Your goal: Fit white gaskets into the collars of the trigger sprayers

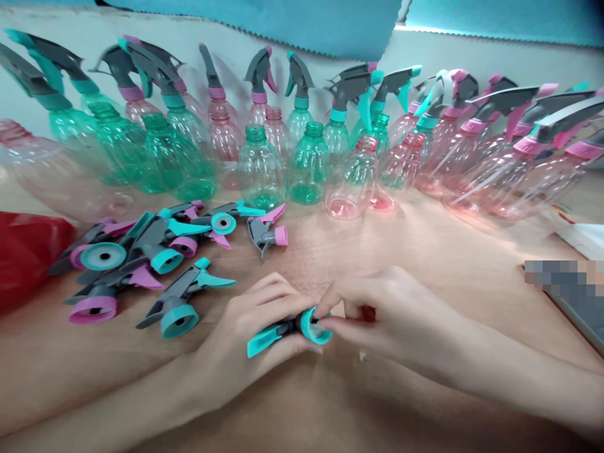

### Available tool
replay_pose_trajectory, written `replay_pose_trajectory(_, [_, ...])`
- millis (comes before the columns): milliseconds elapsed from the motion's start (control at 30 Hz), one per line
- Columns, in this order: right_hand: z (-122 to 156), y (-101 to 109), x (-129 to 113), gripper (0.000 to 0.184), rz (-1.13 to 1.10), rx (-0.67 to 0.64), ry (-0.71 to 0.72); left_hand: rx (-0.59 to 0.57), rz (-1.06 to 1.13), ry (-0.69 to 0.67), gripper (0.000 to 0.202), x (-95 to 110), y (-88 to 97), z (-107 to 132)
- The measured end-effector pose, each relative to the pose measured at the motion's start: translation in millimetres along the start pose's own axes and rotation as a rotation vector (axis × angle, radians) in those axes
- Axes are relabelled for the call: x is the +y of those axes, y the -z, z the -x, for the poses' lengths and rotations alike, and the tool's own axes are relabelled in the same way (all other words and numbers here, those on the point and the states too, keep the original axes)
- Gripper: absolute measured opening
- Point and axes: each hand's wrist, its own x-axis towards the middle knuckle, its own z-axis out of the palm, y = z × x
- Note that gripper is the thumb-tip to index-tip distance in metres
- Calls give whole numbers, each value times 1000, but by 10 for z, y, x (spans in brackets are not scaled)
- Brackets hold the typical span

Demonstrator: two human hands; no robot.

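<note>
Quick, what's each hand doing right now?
Left hand: closed around a teal-and-grey spray head.
Right hand: curled at that head's teal collar; can't tell whether it's holding anything.

There is one camera, and it sits on the person's head. It looks forward and down at the table (321, 251). The left arm (141, 390) comes in at the lower left and the right arm (500, 371) at the lower right, so we see them from above and behind. The left hand (257, 314) and right hand (389, 308) are near, just below the middle. Farther off, bottles (309, 167) cross the upper half. Those at the sides seem to lean outward.
</note>
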Motion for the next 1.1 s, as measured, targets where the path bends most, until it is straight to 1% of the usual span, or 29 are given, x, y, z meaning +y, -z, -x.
replay_pose_trajectory(100, [11,-22,4,9,-97,-9,-28,19,-56,-16,20,-1,-6,9])
replay_pose_trajectory(167, [16,-23,-13,11,-149,-9,-37,30,-52,-8,22,-3,-4,6])
replay_pose_trajectory(300, [-2,6,-51,14,-170,43,-47,31,32,94,23,-5,4,-12])
replay_pose_trajectory(367, [-15,35,-55,12,-147,34,-51,21,55,141,24,-8,7,-18])
replay_pose_trajectory(433, [-21,68,-53,12,-99,-10,-35,23,58,160,25,-12,9,-17])
replay_pose_trajectory(667, [18,111,-48,20,130,-93,109,31,85,125,29,-4,10,-14])
replay_pose_trajectory(767, [3,104,-24,14,111,-118,156,38,101,106,28,1,10,-22])
replay_pose_trajectory(833, [-17,107,-5,14,88,-131,162,44,106,97,25,-2,11,-23])
replay_pose_trajectory(900, [-36,119,6,15,78,-158,163,27,107,81,22,-7,11,-20])
replay_pose_trajectory(1000, [-52,148,-4,15,63,-228,201,-23,125,75,15,-12,11,-19])
replay_pose_trajectory(1033, [-51,156,-16,14,84,-232,210,-30,132,88,13,-14,11,-21])
replay_pose_trajectory(1100, [-36,159,-49,8,192,-181,192,-21,133,127,13,-18,10,-27])
